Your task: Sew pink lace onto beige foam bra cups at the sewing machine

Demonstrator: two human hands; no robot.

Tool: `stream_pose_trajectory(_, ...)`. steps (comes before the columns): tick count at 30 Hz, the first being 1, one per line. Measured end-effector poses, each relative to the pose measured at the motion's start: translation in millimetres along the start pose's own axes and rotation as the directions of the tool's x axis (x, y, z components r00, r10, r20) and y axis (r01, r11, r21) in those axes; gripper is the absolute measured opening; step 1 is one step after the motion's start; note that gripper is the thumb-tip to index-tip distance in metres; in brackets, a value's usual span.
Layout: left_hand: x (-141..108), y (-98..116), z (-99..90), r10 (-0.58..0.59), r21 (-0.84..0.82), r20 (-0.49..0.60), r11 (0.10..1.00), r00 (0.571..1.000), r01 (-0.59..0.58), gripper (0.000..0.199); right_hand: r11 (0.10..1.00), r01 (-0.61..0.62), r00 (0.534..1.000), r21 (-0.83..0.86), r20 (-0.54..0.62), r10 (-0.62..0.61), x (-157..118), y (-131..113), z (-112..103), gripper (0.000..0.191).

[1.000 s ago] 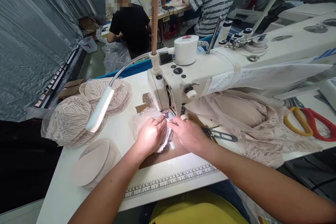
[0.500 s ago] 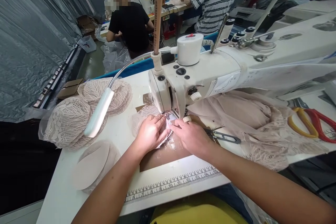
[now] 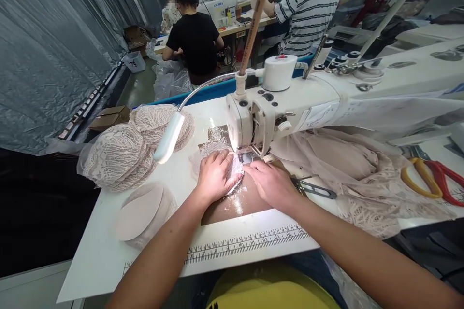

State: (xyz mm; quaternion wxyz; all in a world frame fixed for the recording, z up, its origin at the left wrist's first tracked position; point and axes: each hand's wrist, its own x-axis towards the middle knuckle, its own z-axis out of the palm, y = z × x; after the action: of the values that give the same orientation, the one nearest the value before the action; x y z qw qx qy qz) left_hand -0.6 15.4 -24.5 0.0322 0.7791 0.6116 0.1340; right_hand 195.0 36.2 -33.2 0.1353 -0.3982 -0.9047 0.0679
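Note:
A beige lace piece (image 3: 235, 171) lies at the needle area of a white sewing machine (image 3: 250, 120), lit by the lamp. My left hand (image 3: 215, 174) rests flat on it, fingers stretched forward and thumb along its near edge. My right hand (image 3: 270, 181) is on the other side, its fingers drawn together and the fingertips at the lace's right edge; the thumb is mostly hidden. Under both hands is a brown, shiny sheet (image 3: 224, 210). Thread snips (image 3: 315, 188) lie just right of my right hand.
Stacked lace cups (image 3: 116, 154) and smooth beige ovals (image 3: 141, 215) sit on the left of the table. A gooseneck lamp (image 3: 169, 137) hangs over that side. Sheer beige fabric (image 3: 337, 154) and red and yellow scissor handles (image 3: 431, 178) lie right. Two co-workers sit beyond.
The view has shifted, so everything sits further right in the picture. My right fingertips are slightly further from my left hand, and more of the lace edge shows between them.

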Motion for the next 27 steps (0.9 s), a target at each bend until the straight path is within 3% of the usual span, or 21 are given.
stream_pose_trajectory(4,-12,-4,-17.0,0.046,-0.171,0.075,0.985,0.996,-0.033,0.053,0.994,-0.005,1.000,0.107,-0.029,0.009,-1,2,0,0.040)
stream_pose_trajectory(8,-36,6,-39.7,0.333,-0.493,0.237,0.851,0.912,-0.183,0.037,0.974,0.009,0.999,0.225,-0.043,0.001,-3,5,-2,0.036)
stream_pose_trajectory(10,-47,13,-47.6,0.363,-0.570,0.230,0.802,0.903,-0.177,0.029,0.966,0.016,0.999,0.257,-0.055,-0.002,-4,4,-5,0.033)
stream_pose_trajectory(13,-57,19,-48.7,0.134,-0.499,0.123,0.865,0.983,-0.055,0.027,0.949,0.040,0.996,0.312,-0.088,-0.013,-4,4,-7,0.031)
stream_pose_trajectory(15,-58,20,-42.1,-0.020,-0.375,0.082,0.926,0.996,0.049,0.029,0.932,0.075,0.992,0.354,-0.123,-0.033,-5,4,-7,0.031)
stream_pose_trajectory(16,-57,21,-37.5,-0.043,-0.304,0.086,0.950,0.995,0.068,0.031,0.924,0.098,0.989,0.371,-0.142,-0.048,-5,5,-7,0.031)
stream_pose_trajectory(18,-51,24,-27.8,0.016,-0.195,0.132,0.981,0.991,0.010,0.038,0.913,0.144,0.981,0.381,-0.179,-0.080,-6,6,-6,0.031)
stream_pose_trajectory(20,-43,28,-20.6,0.155,-0.171,0.180,0.977,0.971,-0.124,0.043,0.924,0.165,0.979,0.346,-0.169,-0.112,-5,7,-6,0.033)
stream_pose_trajectory(23,-33,32,-16.9,0.292,-0.219,0.198,0.944,0.936,-0.248,0.041,0.977,0.112,0.993,0.180,-0.041,-0.106,-5,8,-6,0.034)
stream_pose_trajectory(27,-28,28,-18.1,0.194,-0.213,0.140,0.964,0.971,-0.162,0.040,0.995,0.095,0.994,-0.016,0.046,-0.094,-4,9,-5,0.032)
